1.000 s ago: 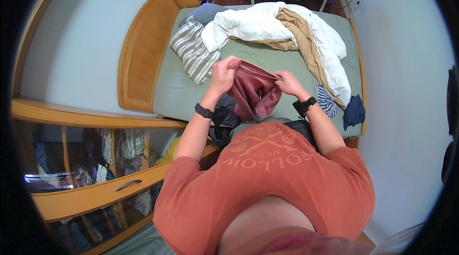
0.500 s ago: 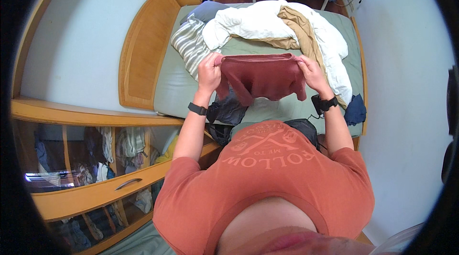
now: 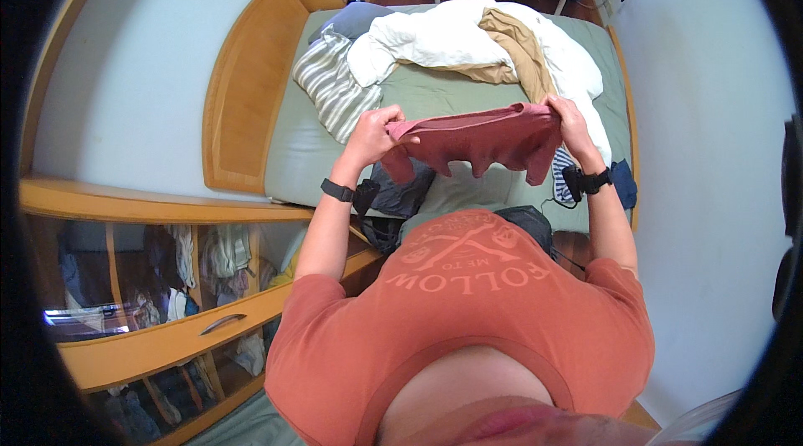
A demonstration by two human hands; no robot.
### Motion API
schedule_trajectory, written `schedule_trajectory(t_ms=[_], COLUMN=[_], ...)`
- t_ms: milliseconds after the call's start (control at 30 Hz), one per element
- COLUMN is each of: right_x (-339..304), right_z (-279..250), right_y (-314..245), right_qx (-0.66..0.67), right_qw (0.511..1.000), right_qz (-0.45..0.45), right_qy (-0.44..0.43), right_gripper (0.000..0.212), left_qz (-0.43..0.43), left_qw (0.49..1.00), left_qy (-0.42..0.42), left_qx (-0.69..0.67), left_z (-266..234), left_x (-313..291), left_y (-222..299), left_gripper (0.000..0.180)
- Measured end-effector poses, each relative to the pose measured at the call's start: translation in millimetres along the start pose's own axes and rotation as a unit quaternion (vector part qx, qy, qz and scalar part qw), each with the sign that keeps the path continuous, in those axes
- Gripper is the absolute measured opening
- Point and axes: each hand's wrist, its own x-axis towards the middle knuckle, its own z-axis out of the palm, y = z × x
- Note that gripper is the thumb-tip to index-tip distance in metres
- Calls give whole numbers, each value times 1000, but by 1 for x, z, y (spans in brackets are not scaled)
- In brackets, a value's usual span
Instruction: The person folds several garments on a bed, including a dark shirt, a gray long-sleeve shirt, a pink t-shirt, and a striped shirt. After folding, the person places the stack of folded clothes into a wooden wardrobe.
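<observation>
A dark red knit top (image 3: 481, 140) is stretched out in the air above the near side of the bed. My left hand (image 3: 373, 135) grips one end of its upper edge, thumb lying over the cloth. At the other end, my right hand (image 3: 574, 125) pinches the edge, slightly higher than the left. The rest of the cloth sags between and below my hands, its lower edge wavy. A sleeve-like piece hangs under my left hand. Just below the top, a dark grey cloth (image 3: 402, 192) lies on the bed's near edge.
The bed has a green sheet (image 3: 284, 140), a striped pillow (image 3: 336, 86) and a rumpled white duvet (image 3: 418, 32). Dark blue cloth (image 3: 623, 185) lies at its right edge. A glass-fronted wooden cabinet (image 3: 167, 337) holding clothes stands at left. A white wall (image 3: 703, 153) bounds the right.
My right hand has moved right and a little up, my left slightly down. The top has shifted right and tilted, its fabric now more bunched. A striped cloth shows beside my right wrist.
</observation>
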Motion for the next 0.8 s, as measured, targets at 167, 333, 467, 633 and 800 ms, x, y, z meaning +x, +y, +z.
schedule_trajectory(t_ms=[167,333,467,633,800], right_x=[8,6,2,0,-18], right_z=[-6,-19,-19,-11,-20], right_y=[5,3,1,0,-23], right_qx=[72,39,79,48,-130], right_qw=[994,997,995,995,982], right_qz=[11,-28,-53,-87,-44], right_qy=[-76,-56,-16,13,-126], right_gripper=[21,19,21,24,22], left_qz=[-59,-42,-88,-81,-6], left_qw=[992,980,969,980,995], left_qy=[-39,-53,-34,-25,-70], left_qx=[-102,-187,-230,-178,-66], left_z=[1,2,8,7,-10], left_x=[3,3,2,6,3], left_y=[-10,-11,1,13,21], left_gripper=[34,23,21,26,33])
